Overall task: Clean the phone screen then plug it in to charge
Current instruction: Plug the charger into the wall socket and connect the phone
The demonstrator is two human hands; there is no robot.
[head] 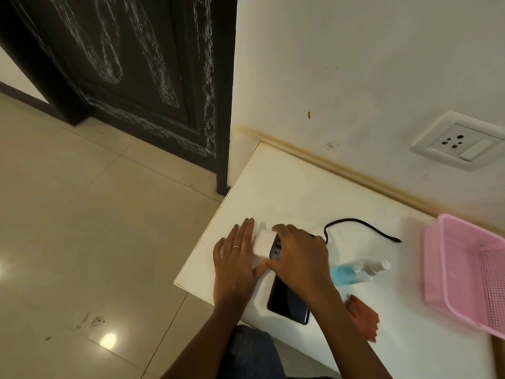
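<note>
A black phone lies flat near the front edge of the white table. My right hand covers its far end, thumb at the phone's left edge. A small white wipe, blurred, rests over the phone's far left corner. My left hand lies flat beside it with fingers stretched, and its thumb and index finger pinch the wipe's edge. A black charging cable curls out from behind my right hand, its free plug end pointing right. The wall socket is on the wall at the upper right.
A clear spray bottle with blue liquid lies on its side right of the phone. An orange-red cloth sits near the front edge. A pink mesh basket stands at the right. The table's left edge drops to tiled floor; a dark door stands beyond.
</note>
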